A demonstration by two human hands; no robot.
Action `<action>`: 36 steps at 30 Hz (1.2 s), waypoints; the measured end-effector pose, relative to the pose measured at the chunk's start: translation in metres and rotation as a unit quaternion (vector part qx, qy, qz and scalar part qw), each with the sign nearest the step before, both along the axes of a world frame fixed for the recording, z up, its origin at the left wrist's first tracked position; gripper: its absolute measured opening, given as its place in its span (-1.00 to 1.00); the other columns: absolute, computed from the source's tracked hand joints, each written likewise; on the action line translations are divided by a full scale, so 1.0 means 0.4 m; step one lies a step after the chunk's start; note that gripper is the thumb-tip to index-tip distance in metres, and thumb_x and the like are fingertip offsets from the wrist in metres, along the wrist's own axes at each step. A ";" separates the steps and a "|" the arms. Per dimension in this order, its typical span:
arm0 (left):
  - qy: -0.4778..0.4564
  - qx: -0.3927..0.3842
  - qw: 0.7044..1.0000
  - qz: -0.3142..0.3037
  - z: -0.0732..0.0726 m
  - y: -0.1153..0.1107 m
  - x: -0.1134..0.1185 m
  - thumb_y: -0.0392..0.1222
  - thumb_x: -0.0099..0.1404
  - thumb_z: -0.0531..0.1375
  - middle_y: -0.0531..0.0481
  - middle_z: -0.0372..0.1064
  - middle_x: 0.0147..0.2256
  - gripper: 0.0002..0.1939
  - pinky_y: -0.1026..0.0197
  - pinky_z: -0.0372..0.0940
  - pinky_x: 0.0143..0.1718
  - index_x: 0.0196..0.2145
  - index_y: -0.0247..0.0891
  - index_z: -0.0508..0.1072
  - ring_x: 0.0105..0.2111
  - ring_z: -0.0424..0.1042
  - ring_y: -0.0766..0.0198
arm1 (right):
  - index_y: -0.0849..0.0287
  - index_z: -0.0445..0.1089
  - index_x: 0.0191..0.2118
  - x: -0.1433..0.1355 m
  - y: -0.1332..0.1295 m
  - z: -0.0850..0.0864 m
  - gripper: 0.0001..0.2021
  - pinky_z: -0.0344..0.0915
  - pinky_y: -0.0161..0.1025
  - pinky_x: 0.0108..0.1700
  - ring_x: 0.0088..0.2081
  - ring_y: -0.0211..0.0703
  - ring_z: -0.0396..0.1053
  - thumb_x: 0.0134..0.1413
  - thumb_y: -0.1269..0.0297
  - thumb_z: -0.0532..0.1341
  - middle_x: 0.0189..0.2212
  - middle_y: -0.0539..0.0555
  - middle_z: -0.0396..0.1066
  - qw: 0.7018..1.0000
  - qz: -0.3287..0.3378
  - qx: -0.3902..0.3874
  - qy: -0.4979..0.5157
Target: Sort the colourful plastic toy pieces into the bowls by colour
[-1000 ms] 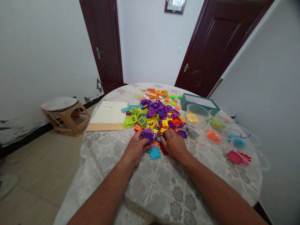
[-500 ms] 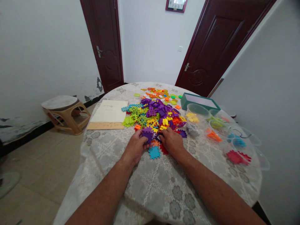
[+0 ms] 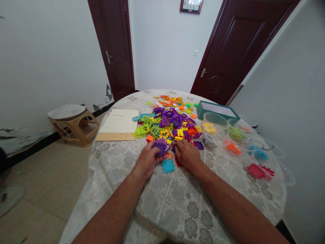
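My left hand (image 3: 148, 158) is closed on a purple toothed building piece (image 3: 160, 146), with the thumb across its face. To its right, my right hand (image 3: 187, 154) has its fingers bent together at the near edge of a mixed heap of plastic pieces (image 3: 162, 122); what its fingertips hold, if anything, is hidden. A yellow piece (image 3: 178, 138) lies just beyond those fingers. Between the wrists a blue square piece (image 3: 168, 166) rests flat on the cloth. Red pieces are partly covered by my right hand.
At the left lies a cream folder (image 3: 119, 121). A green box (image 3: 217, 111) stands at the back right. In front of it, clear plastic cups hold yellow pieces (image 3: 209, 127), orange pieces (image 3: 232, 147), blue pieces (image 3: 258, 152) and red pieces (image 3: 259, 170). A stool (image 3: 73, 125) stands beyond the table's left edge.
The whole view has shifted slightly. My left hand keeps its hold on the purple piece, and my right hand stays at the heap's near edge with little visible movement.
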State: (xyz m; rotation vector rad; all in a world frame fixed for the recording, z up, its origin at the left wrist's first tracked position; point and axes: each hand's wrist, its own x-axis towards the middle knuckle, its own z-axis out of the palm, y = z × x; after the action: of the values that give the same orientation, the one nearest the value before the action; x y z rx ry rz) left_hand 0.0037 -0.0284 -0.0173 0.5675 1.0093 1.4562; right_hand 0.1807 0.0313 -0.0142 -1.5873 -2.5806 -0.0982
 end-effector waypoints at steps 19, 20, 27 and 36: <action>0.006 -0.005 1.000 -0.017 -0.006 0.002 -0.003 -0.38 0.09 0.22 -0.15 0.51 -0.14 -0.63 0.09 0.57 -0.25 -0.10 -0.32 0.50 -0.21 0.52 0.17 | 0.11 0.34 -0.24 0.019 0.016 -0.019 -0.69 0.04 -0.35 -0.62 -0.55 -0.29 0.24 0.31 -0.03 0.11 -0.34 0.01 0.44 0.690 -0.022 -0.295 0.661; 0.009 -0.002 1.000 -0.023 -0.004 0.001 -0.001 -0.39 0.08 0.21 -0.15 0.51 -0.13 -0.62 0.09 0.57 -0.24 -0.09 -0.32 0.50 -0.21 0.52 0.18 | 0.12 0.33 -0.23 0.017 0.016 -0.018 -0.70 -0.01 -0.36 -0.66 -0.58 -0.31 0.22 0.27 -0.05 0.16 -0.32 0.01 0.45 0.634 -0.025 -0.335 0.697; 0.033 0.019 0.996 -0.080 0.003 -0.010 0.007 -0.34 0.12 0.27 -0.24 0.51 0.01 -0.54 0.01 0.53 -0.08 0.01 -0.31 0.47 -0.05 0.54 0.06 | 0.14 0.33 -0.26 -0.003 -0.002 -0.030 -0.68 0.07 -0.40 -0.69 -0.69 -0.33 0.18 0.22 -0.05 0.22 -0.57 -0.06 0.40 0.544 0.012 -0.476 0.691; 0.053 0.030 0.993 -0.101 0.015 -0.022 0.013 -0.39 0.10 0.25 -0.20 0.54 -0.05 -0.54 0.00 0.50 0.04 0.00 -0.32 0.46 -0.10 0.58 0.10 | 0.09 0.32 -0.21 -0.025 -0.026 -0.024 -0.60 0.21 -0.34 -0.61 -0.66 -0.23 0.32 0.27 -0.19 0.12 -0.62 -0.11 0.38 0.722 -0.004 -0.353 0.595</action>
State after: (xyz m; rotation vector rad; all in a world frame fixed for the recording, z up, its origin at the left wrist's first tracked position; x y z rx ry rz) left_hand 0.0090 -0.0373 -0.0112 0.7739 0.9637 1.2910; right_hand 0.1705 0.0209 -0.0237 -1.0823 -1.5211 1.5127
